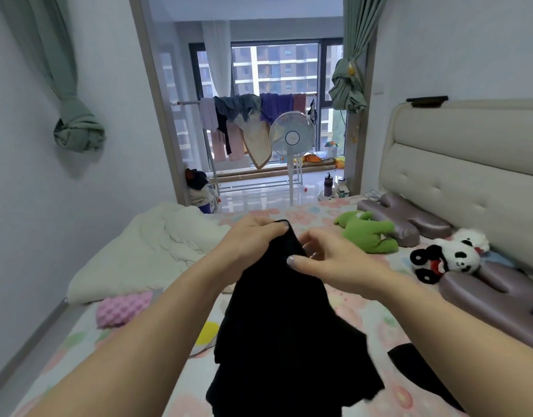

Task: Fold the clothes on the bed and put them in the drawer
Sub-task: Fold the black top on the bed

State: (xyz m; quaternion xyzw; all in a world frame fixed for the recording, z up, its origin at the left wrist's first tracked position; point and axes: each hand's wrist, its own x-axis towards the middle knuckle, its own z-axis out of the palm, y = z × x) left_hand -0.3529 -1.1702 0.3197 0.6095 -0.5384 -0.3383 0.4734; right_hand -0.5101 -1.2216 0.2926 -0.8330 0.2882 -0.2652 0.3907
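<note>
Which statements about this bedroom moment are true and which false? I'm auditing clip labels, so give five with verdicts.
1. The left hand and right hand both grip the black garment. True.
2. The panda plush lies on the floor. False: it lies on the bed, near the headboard.
3. The green plush lies on the bed. True.
4. The fan stands beside the headboard. False: it stands by the drying rack.
5. The curtains hang loose. False: both are knotted.

Soft daylight falls from the tall dark-framed balcony window [275,73] ahead of me, shadows faint. The pale walls [24,191] bow at the edges; my black knitted garment [277,320] shows hardly any detail.
</note>
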